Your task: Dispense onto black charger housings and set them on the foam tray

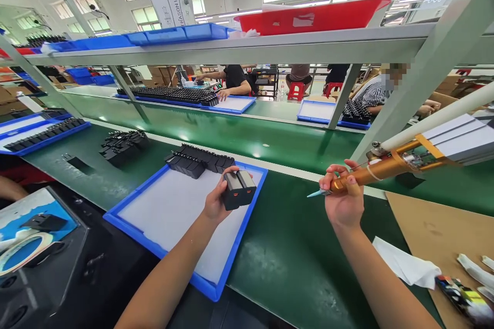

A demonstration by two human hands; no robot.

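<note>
My left hand (215,203) is closed on a black plastic case (239,190) with grey strips on top and two small red marks on its front. It is held up over the right part of a blue-rimmed tray (162,218) with a white lining. Several similar black cases (189,163) stand in rows along the tray's far edge. My right hand (345,203) grips an orange dispensing gun (374,170) like a pen. Its light blue nozzle tip (316,194) points left, apart from the case.
More black cases (123,145) lie on the green bench (278,247) at left. A white cloth (405,262) and brown cardboard (432,221) lie at right. A black machine (73,267) stands at lower left. Overhead runs a shelf (309,43) with a red bin (316,16). People work beyond.
</note>
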